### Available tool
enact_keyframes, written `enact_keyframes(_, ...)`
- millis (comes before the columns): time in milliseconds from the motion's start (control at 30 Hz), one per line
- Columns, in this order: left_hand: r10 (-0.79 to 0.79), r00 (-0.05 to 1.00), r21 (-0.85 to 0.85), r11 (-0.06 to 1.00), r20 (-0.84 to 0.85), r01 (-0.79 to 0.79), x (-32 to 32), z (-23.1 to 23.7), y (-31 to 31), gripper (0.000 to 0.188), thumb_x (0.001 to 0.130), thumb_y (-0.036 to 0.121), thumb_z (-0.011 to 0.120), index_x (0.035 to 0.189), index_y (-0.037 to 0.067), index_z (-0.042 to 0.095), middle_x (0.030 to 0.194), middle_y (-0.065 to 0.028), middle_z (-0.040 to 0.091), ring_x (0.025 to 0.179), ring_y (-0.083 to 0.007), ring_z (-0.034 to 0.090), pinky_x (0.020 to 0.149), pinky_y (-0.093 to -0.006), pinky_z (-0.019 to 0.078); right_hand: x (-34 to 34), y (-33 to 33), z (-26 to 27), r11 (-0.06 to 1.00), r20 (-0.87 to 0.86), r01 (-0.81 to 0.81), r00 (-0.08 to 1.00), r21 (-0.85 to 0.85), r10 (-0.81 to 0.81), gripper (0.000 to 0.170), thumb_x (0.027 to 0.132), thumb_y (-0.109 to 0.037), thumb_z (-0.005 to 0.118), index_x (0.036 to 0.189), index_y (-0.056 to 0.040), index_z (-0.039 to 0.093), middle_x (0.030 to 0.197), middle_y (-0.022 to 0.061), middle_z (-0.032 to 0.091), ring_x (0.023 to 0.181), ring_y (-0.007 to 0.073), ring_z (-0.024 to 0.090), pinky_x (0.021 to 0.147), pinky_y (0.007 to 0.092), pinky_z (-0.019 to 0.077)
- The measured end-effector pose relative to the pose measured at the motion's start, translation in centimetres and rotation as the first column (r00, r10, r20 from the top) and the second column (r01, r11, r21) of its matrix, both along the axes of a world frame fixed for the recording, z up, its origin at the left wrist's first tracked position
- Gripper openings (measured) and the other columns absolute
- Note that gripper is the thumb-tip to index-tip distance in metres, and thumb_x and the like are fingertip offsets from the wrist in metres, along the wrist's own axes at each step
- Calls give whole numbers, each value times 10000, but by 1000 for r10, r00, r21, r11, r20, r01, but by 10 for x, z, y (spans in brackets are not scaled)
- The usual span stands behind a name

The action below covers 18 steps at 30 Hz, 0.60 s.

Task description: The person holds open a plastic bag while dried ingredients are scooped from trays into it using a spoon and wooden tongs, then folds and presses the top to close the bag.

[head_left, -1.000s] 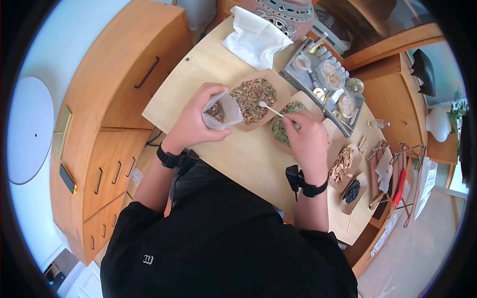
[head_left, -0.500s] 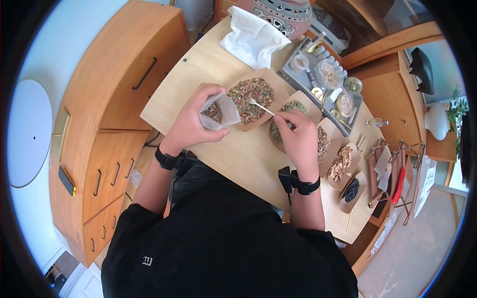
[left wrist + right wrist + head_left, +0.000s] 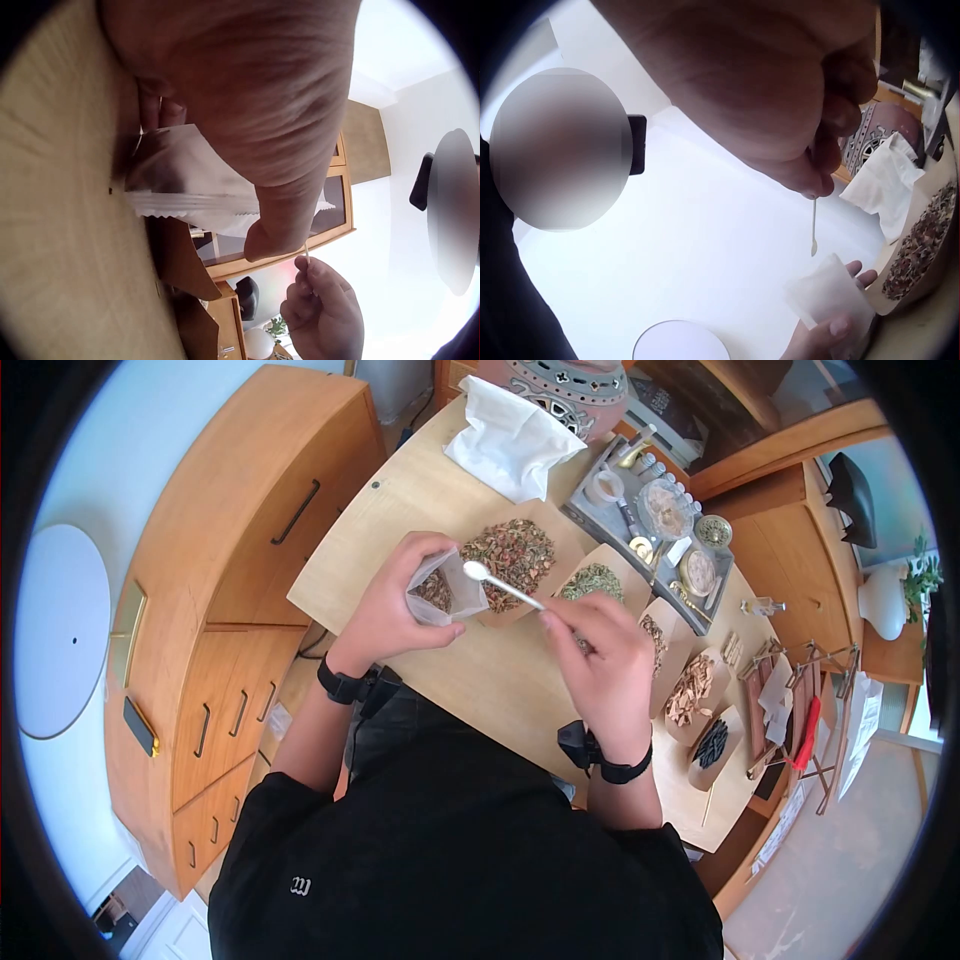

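Over our wooden table, our left hand holds the bag; our right hand pinches the spoon, which slants far and left, tip just above the bag's right edge.

Home-type rm. w/ work table.
Evid.: wdn. drawer cabinet, green plant by white vase, dried herbs in paper trays.

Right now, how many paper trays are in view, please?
5, left to right: mixed-herb tray, green-herb tray, brown-flake tray, wood-chip tray, black-stick tray; the right hand overlaps two and may hide more.
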<state>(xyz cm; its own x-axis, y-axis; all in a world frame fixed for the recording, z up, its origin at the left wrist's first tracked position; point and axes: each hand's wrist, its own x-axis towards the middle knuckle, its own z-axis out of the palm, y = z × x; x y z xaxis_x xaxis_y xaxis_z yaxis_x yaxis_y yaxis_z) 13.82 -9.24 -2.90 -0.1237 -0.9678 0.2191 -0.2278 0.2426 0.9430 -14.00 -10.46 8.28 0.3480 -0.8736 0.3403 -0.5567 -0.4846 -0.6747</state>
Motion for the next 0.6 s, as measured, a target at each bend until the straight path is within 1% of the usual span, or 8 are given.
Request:
enact_keyframes(67,-3,1000,-26,1000,22,4,1,0,0,897,721,119,933,1540,85,570,1517,-104,563,1440,-263,565,1236,-407,433,-6,-9,-2,999,13,32,999,-12,-32,119,970,-55,838,1082,-19,846,938,136,758,789,322,745,707,410,577)
enact_keyframes(133,0,1000,-31,1000,15,0,1,-1,0,893,723,125,933,1538,86,572,1513,-104,563,1437,-262,565,1234,-406,433,-18,-23,-5,981,-116,193,974,-21,-194,110,983,-86,817,1063,-14,843,958,137,766,819,345,754,746,428,589)
enact_keyframes(167,0,1000,-38,999,9,1,0,-2,-1,888,725,132,933,1536,86,573,1510,-103,562,1434,-261,565,1232,-406,434,-26,-31,-9,980,-117,197,973,-22,-198,110,983,-86,817,1063,-14,843,958,137,766,819,345,754,746,428,589)
enact_keyframes(233,7,1000,-35,999,8,-7,-1,1,-1,866,734,147,942,1517,69,580,1487,-117,586,1419,-282,589,1224,-411,452,-38,-43,-21,981,-336,174,922,-81,-192,124,992,-128,798,1043,-25,845,973,141,766,853,372,756,768,437,595)
enact_keyframes(267,21,1000,-30,999,10,-21,-1,2,-1,846,742,162,951,1498,52,587,1465,-132,610,1404,-303,613,1215,-417,470,-39,-43,-23,981,-376,191,906,-41,-192,127,989,-144,791,1027,-37,847,990,143,767,877,390,755,775,459,593)
enact_keyframes(367,21,1000,-39,999,7,-20,-1,2,0,844,742,160,950,1497,54,588,1466,-132,612,1403,-302,613,1215,-416,470,-36,-47,-35,996,-290,86,954,24,-76,130,996,-145,787,1030,-36,848,973,149,762,880,395,753,783,474,589)
enact_keyframes(467,20,1000,-41,999,3,-20,-1,2,0,840,741,159,949,1494,54,592,1465,-130,613,1402,-299,613,1214,-415,470,-25,-45,-41,983,-226,95,972,159,-58,140,996,-144,790,1030,-21,846,975,158,768,881,399,752,796,478,588)
enact_keyframes(600,17,1000,-37,999,2,-17,-1,2,0,835,740,161,947,1490,53,595,1463,-130,615,1402,-297,613,1213,-415,471,-17,-44,-45,975,-197,110,978,194,-71,147,998,-137,796,1047,-9,847,968,169,768,864,396,749,792,469,582)
